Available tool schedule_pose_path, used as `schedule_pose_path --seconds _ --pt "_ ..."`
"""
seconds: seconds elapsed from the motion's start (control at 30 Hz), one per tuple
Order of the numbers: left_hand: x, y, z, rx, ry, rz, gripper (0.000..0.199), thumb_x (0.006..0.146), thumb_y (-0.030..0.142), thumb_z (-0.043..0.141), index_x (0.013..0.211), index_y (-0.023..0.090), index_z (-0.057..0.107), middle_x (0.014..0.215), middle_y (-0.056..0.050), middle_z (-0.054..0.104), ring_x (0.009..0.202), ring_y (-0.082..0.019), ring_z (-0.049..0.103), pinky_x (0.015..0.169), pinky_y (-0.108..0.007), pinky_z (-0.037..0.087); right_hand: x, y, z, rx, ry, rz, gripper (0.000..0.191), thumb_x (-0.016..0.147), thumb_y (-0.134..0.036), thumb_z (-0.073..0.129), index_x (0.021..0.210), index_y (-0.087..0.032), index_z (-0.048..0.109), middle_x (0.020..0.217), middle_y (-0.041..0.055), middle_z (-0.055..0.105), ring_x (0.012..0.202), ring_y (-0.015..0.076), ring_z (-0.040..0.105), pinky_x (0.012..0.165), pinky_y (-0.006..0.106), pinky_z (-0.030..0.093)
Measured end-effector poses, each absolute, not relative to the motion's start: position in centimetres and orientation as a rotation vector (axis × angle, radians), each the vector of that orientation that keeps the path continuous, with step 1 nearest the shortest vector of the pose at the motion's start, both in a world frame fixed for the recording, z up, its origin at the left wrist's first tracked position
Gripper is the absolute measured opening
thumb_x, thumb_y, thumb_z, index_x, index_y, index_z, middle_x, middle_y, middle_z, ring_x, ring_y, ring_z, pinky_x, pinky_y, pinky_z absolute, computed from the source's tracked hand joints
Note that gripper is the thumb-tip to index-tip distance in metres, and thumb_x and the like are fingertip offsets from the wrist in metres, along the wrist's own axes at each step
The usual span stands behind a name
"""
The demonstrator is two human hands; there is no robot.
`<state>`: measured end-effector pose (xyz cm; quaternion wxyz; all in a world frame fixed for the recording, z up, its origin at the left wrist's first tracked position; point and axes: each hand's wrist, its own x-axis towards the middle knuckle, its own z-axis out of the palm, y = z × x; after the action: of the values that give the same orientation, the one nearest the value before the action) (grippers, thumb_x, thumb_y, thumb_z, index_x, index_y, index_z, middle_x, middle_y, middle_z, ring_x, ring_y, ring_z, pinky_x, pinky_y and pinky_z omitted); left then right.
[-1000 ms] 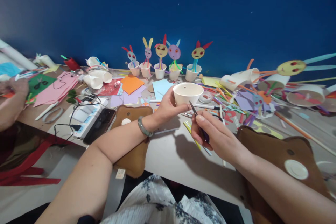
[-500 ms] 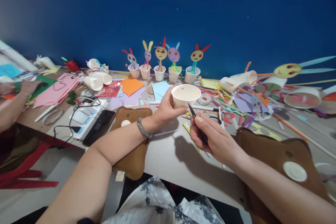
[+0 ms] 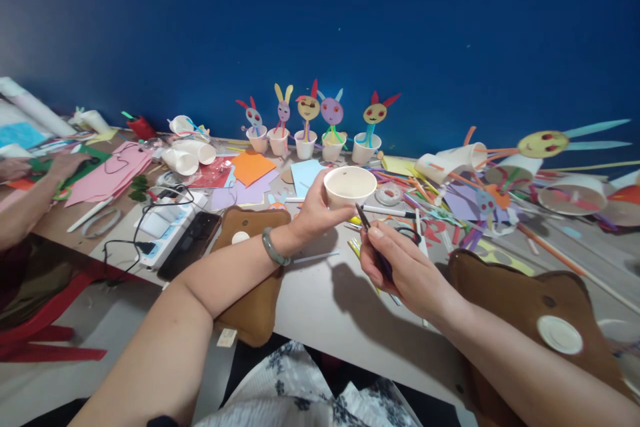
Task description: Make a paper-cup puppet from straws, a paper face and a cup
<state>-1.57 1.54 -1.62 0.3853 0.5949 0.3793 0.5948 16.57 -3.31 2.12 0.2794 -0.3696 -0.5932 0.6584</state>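
Observation:
My left hand (image 3: 316,212) grips a white paper cup (image 3: 350,191) by its left side, thumb across the front and the mouth tilted towards me. A small dark spot shows on the cup's inner wall. My right hand (image 3: 395,260) is closed around a pair of dark scissors (image 3: 363,216), their blades together and pointing up at the cup's lower front. Part of the scissors is hidden by my fingers. The blade tip appears close to the cup; whether it touches, I cannot tell. Both hands are above the grey table (image 3: 310,300).
Paper-cup puppets (image 3: 306,143) stand along the blue wall. More cups (image 3: 455,157) and coloured strips lie at right. Brown cushions (image 3: 250,227) flank my arms. A power strip (image 3: 173,230) and phone (image 3: 190,247) sit at left, beyond them another person's hand (image 3: 70,163).
The cup and the scissors have shifted very slightly left in view. The grip of both hands is the same, and the whole view has tilted a little.

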Motion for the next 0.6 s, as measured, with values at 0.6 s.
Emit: schedule_pose_path --seconds 0.6 --pt "-1.45 2.16 -2.23 1.590 0.965 1.589 0.104 0.063 0.067 0.083 0.144 0.020 0.038 0.130 -0.015 0.060 0.125 -0.030 0.058 0.110 -0.046 0.045 16.66 -3.55 2.32 -0.992 -1.673 1.760 0.051 0.100 -0.059 0.044 0.068 -0.020 0.048 0.053 -0.0041 0.050 0.040 0.0050 0.035 0.034 0.018 0.025"
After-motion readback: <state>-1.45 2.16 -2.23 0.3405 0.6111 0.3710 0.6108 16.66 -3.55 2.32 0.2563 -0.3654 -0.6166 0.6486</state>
